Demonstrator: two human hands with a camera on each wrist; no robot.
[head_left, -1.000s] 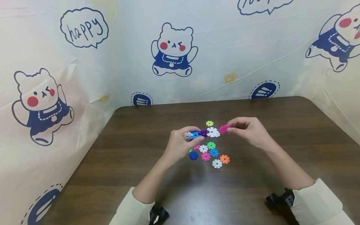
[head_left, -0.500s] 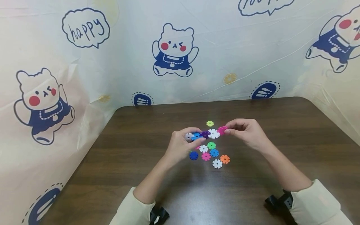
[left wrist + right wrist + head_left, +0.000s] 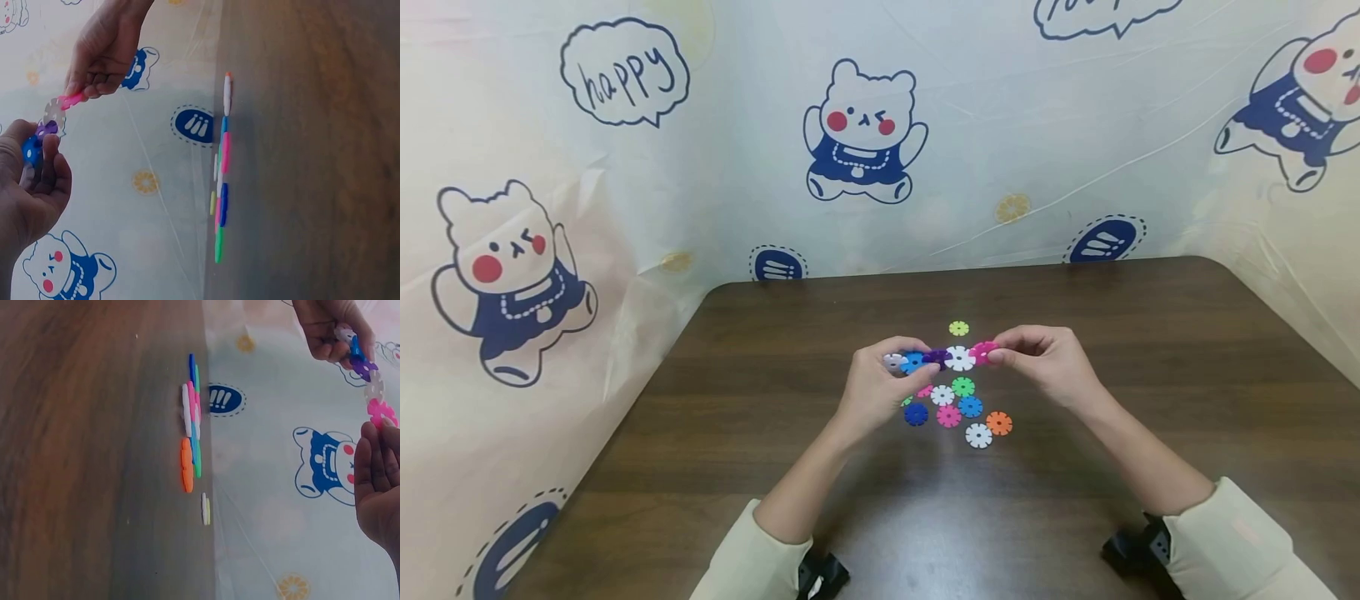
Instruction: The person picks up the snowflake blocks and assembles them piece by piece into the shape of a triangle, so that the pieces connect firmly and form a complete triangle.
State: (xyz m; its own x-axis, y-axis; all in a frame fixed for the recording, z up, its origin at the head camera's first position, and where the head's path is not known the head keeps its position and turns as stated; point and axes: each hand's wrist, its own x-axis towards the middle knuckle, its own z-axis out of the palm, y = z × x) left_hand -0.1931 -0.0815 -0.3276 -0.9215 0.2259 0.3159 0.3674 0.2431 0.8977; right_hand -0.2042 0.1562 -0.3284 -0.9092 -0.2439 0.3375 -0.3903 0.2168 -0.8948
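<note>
My left hand (image 3: 880,385) grips a chain of notched plastic snowflake discs above the table, its thumb and fingers round the purple disc (image 3: 936,358) and blue disc (image 3: 913,362). A white disc (image 3: 893,362) forms the chain's left end; another white disc (image 3: 959,359) sticks out at the right. Between thumb and fingertips, my right hand (image 3: 1051,367) pinches a pink disc (image 3: 982,352) whose edge meets that right-hand white disc. Both wrist views show the pink disc (image 3: 382,414) in line with the chain; how deep their slots engage is too small to tell.
Loose discs lie flat on the brown table (image 3: 737,433) below the hands, among them dark blue (image 3: 916,414), orange (image 3: 998,423), green (image 3: 963,387) and white (image 3: 978,436) ones. A yellow-green disc (image 3: 958,328) lies farther back. Printed sheeting (image 3: 715,167) stands behind the table.
My right hand has moved left and slightly down, bringing the pink disc from beside the chain's white end disc into contact with it. The left hand has barely moved.
</note>
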